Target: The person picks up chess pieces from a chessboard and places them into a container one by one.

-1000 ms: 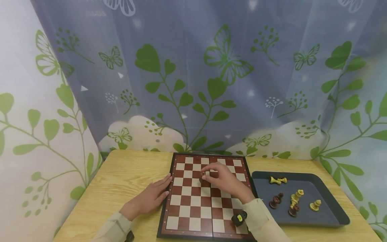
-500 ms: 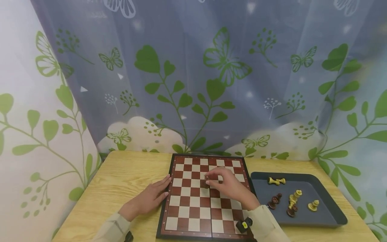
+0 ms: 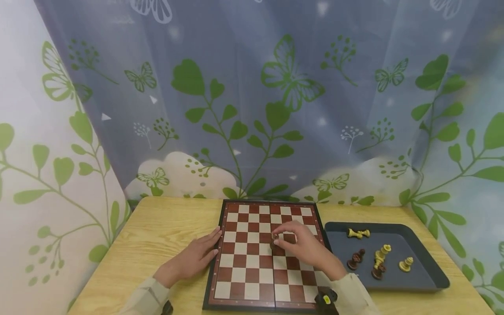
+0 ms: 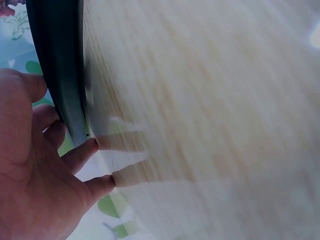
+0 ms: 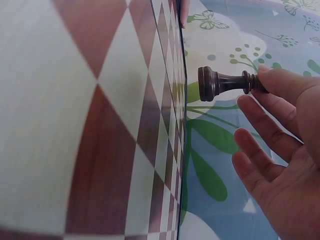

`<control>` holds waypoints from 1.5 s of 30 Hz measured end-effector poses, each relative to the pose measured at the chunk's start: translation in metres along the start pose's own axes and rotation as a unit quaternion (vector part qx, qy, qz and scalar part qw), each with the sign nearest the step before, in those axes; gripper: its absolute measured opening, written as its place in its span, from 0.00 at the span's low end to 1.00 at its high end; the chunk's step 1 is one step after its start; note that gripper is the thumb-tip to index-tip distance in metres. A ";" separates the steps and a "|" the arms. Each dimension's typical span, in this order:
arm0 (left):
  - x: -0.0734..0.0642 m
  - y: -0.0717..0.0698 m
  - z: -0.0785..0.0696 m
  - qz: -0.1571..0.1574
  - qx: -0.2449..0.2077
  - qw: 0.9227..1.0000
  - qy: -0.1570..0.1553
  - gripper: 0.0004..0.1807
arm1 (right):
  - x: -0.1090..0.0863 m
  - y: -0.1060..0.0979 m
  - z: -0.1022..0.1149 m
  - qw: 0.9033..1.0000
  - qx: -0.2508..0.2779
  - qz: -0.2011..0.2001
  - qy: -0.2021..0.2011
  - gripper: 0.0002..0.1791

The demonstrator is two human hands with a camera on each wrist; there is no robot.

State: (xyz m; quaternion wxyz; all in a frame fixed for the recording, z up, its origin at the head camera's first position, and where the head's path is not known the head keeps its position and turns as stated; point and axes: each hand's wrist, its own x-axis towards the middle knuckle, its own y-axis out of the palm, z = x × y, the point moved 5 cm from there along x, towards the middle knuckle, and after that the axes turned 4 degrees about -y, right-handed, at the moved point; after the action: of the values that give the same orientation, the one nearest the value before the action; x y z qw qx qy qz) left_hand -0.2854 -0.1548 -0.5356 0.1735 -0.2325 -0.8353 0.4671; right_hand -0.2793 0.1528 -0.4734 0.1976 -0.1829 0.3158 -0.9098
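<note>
Between thumb and fingertips my right hand (image 3: pixel 309 249) pinches a dark brown chess piece (image 5: pixel 225 82) by its top. The right wrist view shows its round base apart from the board surface; the head of the piece is hidden by the fingers. In the head view it hangs over the middle of the red-and-white chessboard (image 3: pixel 240 249), close to the fold line. My left hand (image 3: pixel 190 260) touches the board's left edge with its fingers stretched out, palm over the wooden table. In the left wrist view, fingertips (image 4: pixel 92 145) meet the table beside the dark board edge (image 4: pixel 70 75).
Right of the board stands a dark grey tray (image 3: pixel 421 258). Gold chess pieces (image 3: pixel 406 264) and dark brown ones (image 3: pixel 353 261) lie or stand in it. A patterned curtain (image 3: pixel 244 96) hangs behind the wooden table (image 3: pixel 173 223).
My right hand has moved right and a little nearer to me across the board, carrying the dark brown chess piece. My left hand has stayed at the board's edge.
</note>
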 end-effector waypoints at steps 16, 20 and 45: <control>0.001 0.000 0.001 -0.006 0.000 1.000 0.008 0.32 | -0.028 -0.017 -0.008 0.996 -0.066 -0.035 -0.040 0.13; 0.001 0.000 0.001 -0.003 -0.001 1.000 0.009 0.32 | -0.035 -0.022 -0.013 0.995 -0.080 -0.041 -0.032 0.13; 0.000 -0.003 -0.005 0.008 -0.005 1.000 0.002 0.32 | -0.069 -0.063 -0.023 0.989 -0.101 -0.106 0.023 0.12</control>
State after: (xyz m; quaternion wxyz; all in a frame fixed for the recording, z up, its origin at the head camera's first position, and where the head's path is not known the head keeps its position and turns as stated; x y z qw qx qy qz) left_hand -0.2838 -0.1527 -0.5308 0.1703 -0.2407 -0.8353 0.4640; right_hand -0.2462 0.2425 -0.4634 0.0733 -0.2131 0.3894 -0.8931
